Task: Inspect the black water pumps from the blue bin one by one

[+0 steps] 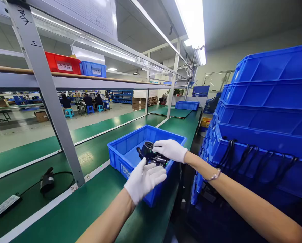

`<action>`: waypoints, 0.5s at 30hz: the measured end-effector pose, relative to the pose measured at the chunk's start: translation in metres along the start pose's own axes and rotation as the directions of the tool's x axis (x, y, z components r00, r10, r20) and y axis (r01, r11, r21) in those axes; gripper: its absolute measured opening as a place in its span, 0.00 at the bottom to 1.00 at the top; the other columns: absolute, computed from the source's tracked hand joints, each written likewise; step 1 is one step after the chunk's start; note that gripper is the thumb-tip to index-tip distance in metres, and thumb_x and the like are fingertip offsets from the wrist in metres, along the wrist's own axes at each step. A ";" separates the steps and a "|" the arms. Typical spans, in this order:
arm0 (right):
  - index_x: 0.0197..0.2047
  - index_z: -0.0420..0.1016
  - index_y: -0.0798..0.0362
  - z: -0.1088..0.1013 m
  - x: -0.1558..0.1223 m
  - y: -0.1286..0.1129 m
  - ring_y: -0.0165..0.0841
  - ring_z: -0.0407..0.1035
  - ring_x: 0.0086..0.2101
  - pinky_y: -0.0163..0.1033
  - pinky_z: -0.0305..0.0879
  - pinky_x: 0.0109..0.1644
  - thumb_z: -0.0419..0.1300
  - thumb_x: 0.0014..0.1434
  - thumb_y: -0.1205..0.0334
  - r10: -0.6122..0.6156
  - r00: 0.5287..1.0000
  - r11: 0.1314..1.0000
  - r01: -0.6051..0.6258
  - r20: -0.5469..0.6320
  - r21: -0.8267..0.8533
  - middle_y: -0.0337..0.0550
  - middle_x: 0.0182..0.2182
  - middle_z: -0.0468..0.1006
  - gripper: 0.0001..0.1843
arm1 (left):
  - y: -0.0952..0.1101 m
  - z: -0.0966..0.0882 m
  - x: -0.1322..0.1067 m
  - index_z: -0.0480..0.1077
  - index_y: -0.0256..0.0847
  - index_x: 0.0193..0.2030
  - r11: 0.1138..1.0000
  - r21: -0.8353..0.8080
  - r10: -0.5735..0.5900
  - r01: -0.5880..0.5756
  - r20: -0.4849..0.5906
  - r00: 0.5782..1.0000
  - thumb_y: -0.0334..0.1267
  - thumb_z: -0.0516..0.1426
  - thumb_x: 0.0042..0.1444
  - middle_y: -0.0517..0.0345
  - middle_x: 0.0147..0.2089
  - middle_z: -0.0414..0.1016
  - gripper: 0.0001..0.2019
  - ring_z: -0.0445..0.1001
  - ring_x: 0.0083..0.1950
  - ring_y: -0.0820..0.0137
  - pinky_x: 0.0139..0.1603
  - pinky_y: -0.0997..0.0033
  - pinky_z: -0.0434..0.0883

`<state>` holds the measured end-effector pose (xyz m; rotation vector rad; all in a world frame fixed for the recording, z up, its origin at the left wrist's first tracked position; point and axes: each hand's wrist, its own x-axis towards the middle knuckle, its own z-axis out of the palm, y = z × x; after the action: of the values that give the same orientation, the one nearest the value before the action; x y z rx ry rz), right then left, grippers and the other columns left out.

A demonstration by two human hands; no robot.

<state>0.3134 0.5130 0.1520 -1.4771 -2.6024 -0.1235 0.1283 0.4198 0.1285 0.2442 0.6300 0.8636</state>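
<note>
Both my hands wear white gloves and are over a blue plastic bin (127, 138) on the green bench. My right hand (170, 150) reaches in from the right, its bent fingers closed at a black device (159, 159) with a ribbed, shiny cylindrical part. Its thumb is hidden behind the device. Beside those fingertips a black round part with a grille top (148, 145) shows; whether it belongs to the same device I cannot tell. In front of the near wall, my left hand (147, 177) is open, palm turned up and fingers stretched out, just below the device.
Tall stacked blue crates (272, 94) stand at right, black cables (252, 155) hanging over one rim. At left lie a black cylindrical unit (47, 182) and a power adapter (7, 204). A metal post (52, 98) rises nearby. Another blue bin (187, 105) sits farther along.
</note>
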 end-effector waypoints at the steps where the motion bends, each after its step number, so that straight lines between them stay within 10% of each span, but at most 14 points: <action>1: 0.48 0.81 0.56 -0.003 -0.010 0.001 0.34 0.76 0.43 0.39 0.69 0.47 0.55 0.74 0.61 -0.020 0.993 1.000 0.019 -0.114 -0.015 0.45 0.45 0.82 0.14 | -0.003 0.005 0.006 0.55 0.15 0.70 0.999 -0.045 -0.003 0.004 0.011 1.000 0.53 0.46 0.75 0.31 0.53 0.75 0.35 0.80 0.50 0.52 0.50 0.55 0.77; 5: 0.40 0.82 0.54 -0.012 -0.067 -0.019 0.32 0.77 0.39 0.36 0.67 0.40 0.52 0.75 0.62 -0.208 0.822 0.976 0.139 -0.531 -0.167 0.41 0.39 0.83 0.18 | -0.015 0.028 0.011 0.62 0.17 0.68 0.961 -0.272 0.029 0.037 0.237 0.971 0.59 0.44 0.74 0.33 0.56 0.75 0.38 0.79 0.55 0.59 0.58 0.63 0.76; 9: 0.41 0.82 0.56 -0.014 -0.134 -0.056 0.28 0.77 0.32 0.37 0.63 0.34 0.48 0.77 0.65 -0.295 0.671 0.947 0.111 -0.680 -0.301 0.40 0.37 0.83 0.21 | -0.029 0.045 -0.007 0.74 0.22 0.48 0.928 -0.370 0.066 0.055 0.306 0.950 0.58 0.46 0.73 0.36 0.45 0.79 0.34 0.81 0.45 0.59 0.55 0.61 0.78; 12: 0.38 0.79 0.55 0.004 -0.176 -0.076 0.25 0.76 0.29 0.31 0.67 0.33 0.49 0.77 0.61 -0.010 0.827 0.993 0.074 -0.562 0.092 0.39 0.33 0.81 0.21 | -0.038 0.045 -0.019 0.76 0.21 0.43 0.954 -0.300 0.092 -0.002 0.288 0.953 0.58 0.45 0.73 0.38 0.42 0.79 0.35 0.82 0.44 0.58 0.52 0.55 0.80; 15: 0.33 0.74 0.52 0.041 -0.211 -0.087 0.25 0.75 0.27 0.26 0.70 0.32 0.55 0.71 0.58 0.257 0.954 0.827 -0.135 -0.154 0.546 0.35 0.28 0.78 0.14 | -0.045 0.033 -0.020 0.78 0.23 0.45 0.980 -0.194 0.132 -0.054 0.413 0.901 0.58 0.53 0.70 0.41 0.42 0.79 0.31 0.82 0.42 0.60 0.46 0.58 0.81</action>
<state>0.3419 0.2958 0.0763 -1.4076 -2.0519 0.4038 0.1673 0.3770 0.1432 0.2919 0.1315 0.9174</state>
